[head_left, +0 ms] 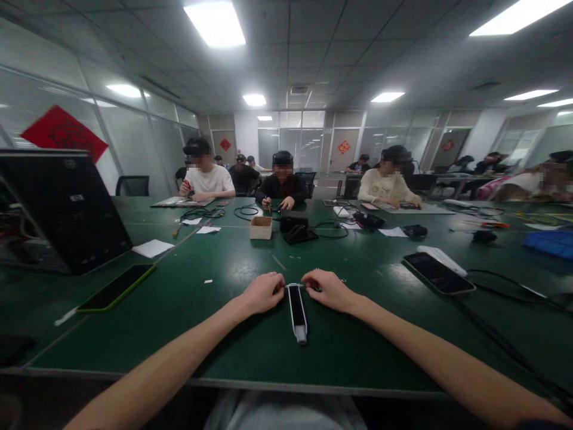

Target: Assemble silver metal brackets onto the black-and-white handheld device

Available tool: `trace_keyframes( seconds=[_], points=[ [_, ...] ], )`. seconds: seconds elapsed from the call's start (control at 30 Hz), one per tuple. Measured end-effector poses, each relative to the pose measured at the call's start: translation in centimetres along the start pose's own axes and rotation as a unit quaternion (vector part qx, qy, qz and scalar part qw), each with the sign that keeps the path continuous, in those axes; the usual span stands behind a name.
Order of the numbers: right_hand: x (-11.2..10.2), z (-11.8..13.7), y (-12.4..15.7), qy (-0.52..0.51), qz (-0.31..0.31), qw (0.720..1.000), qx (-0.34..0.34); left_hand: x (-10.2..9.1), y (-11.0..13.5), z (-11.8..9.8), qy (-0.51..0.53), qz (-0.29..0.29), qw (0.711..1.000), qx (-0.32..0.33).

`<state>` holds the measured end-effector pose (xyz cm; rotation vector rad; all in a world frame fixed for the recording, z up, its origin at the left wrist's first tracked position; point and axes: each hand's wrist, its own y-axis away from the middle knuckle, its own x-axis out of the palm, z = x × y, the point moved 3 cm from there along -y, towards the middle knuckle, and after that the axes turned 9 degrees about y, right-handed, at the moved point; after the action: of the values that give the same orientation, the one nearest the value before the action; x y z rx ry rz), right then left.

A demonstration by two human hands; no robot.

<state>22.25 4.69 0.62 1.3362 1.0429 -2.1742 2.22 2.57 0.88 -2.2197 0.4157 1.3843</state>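
Observation:
A slim white and black device (297,310) lies lengthwise on the green table (192,334), its far end between my hands. My left hand (262,292) rests curled on the table at the left of that far end, fingertips touching it. My right hand (326,289) is curled at the right of the same end, fingers pinched around something small and thin that I cannot make out.
A phone in a green case (117,288) lies at the left beside a black tilted screen (67,209). A second phone (437,273) and cables lie at the right. A small cardboard box (261,227) and black gear sit farther back. Several people work at the far side.

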Motion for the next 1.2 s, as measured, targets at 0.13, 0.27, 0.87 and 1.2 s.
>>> trace_keyframes(
  seconds=[0.13, 0.27, 0.87, 1.2],
  points=[
    [0.1, -0.2, 0.0, -0.002, -0.009, 1.000, -0.003, 0.1, -0.1, 0.2, -0.004, -0.001, 1.000, 0.003],
    [0.0, -0.3, 0.0, 0.000, -0.008, 1.000, -0.003, 0.1, -0.1, 0.2, -0.002, 0.000, 1.000, 0.003],
    [0.2, -0.2, -0.2, 0.025, -0.005, 0.999, -0.031, -0.2, 0.0, -0.3, 0.000, 0.005, 1.000, 0.002],
    [-11.8, 13.0, 7.7, 0.025, -0.149, 0.958, -0.243, 0.4, 0.1, 0.4, 0.034, -0.018, 0.999, 0.012]
  ],
)
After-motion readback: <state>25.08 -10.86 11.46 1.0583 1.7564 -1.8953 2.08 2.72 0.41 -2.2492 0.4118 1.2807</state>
